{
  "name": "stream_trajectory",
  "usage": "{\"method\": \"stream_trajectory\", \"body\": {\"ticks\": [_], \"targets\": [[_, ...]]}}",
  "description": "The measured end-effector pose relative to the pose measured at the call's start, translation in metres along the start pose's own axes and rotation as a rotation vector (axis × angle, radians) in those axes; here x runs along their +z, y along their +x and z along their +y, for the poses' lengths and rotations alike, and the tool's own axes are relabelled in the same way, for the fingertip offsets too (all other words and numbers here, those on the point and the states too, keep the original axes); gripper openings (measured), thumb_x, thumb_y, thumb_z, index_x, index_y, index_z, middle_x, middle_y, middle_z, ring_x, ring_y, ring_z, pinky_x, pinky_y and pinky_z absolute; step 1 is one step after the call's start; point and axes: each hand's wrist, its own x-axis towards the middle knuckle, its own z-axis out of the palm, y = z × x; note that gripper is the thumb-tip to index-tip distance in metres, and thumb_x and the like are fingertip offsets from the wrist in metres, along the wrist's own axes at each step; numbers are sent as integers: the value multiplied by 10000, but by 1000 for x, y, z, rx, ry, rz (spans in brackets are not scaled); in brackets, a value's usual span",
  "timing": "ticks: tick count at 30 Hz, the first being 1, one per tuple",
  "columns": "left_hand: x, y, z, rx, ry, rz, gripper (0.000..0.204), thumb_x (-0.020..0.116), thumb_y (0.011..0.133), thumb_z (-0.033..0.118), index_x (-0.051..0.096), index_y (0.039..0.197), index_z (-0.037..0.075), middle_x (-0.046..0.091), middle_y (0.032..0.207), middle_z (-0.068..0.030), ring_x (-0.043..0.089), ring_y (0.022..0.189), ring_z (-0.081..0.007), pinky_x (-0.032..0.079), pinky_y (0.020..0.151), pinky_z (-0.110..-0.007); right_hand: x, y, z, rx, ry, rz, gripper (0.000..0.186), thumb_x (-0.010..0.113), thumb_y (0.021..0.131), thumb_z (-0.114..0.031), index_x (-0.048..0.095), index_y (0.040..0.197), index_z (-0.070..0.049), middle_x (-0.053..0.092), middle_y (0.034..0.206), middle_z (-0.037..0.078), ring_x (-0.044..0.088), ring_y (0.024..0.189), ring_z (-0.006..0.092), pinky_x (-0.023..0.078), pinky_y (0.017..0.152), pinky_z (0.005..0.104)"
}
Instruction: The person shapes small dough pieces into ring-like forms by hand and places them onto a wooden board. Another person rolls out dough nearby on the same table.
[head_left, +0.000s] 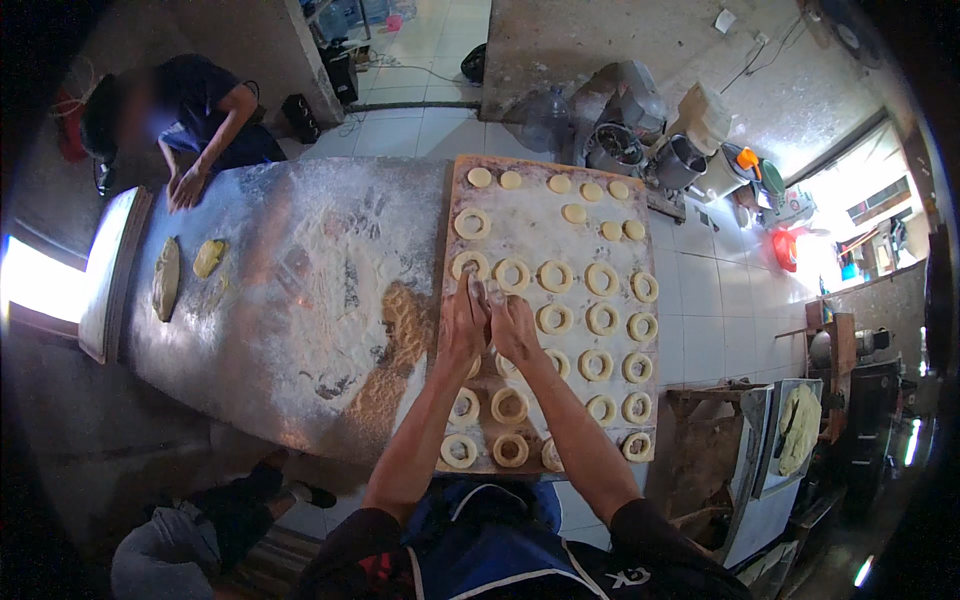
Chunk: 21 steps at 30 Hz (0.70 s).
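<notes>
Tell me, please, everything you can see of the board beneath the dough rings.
The board is a broad, roughly rectangular panel, apparently wooden, orange-brown at its far edge and dusted whitish. It lies flat, bordering the floury table on its left. Rows of dough rings cover its middle and near part; small dough discs sit toward its far edge. The left hand and right hand are over its left side, hiding part of it. Whether they touch it is unclear.

Clear jug, dark bucket, tiled floor
</notes>
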Motion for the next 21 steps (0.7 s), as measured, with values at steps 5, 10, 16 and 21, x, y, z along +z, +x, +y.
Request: {"method": "stream_trajectory", "body": {"ticks": [5, 10, 16, 21], "targets": [[25, 26, -20, -222, -421, -55, 391, 478, 982, 398, 559, 1158, 59, 601, 971, -16, 596, 816, -158, 507, 710, -321, -24, 28, 8, 116, 153, -14, 479, 438, 938, -307, 547, 638, 49, 528, 582, 265, 548, 562, 431, 418, 532, 467], [55, 55, -28, -52, -17, -17, 294, 451, 973, 350, 502, 854, 86, 461, 761, 10, 456, 650, -90, 381, 565, -258, -49, 51, 20, 32, 16, -46, 386, 475, 909, -257, 578, 689, 43, 529, 599, 265, 531, 573, 440, 423, 547, 471], [90, 75, -17, 63, -71, 41, 239, 433, 984, 275, 531, 917, 68, 486, 790, -1, 491, 635, -139, 417, 538, -320, -69, 82, 33, 151, 397, 45, 374, 509, 918, -282, 563, 723, 33, 528, 594, 149, 473, 555, 252, 382, 535, 394], [96, 134, -14, -11, 508, 5, 229, 449, 960, 196, 550, 1028, 2, 593, 892, -161, 620, 778, -300, 519, 656, -439, -98, 124, 50, 69, 81, -74, 265, 675, 730, -165, 644, 914, 24, 649, 780, 181, 636, 717, 294, 492, 639, 400]]}}
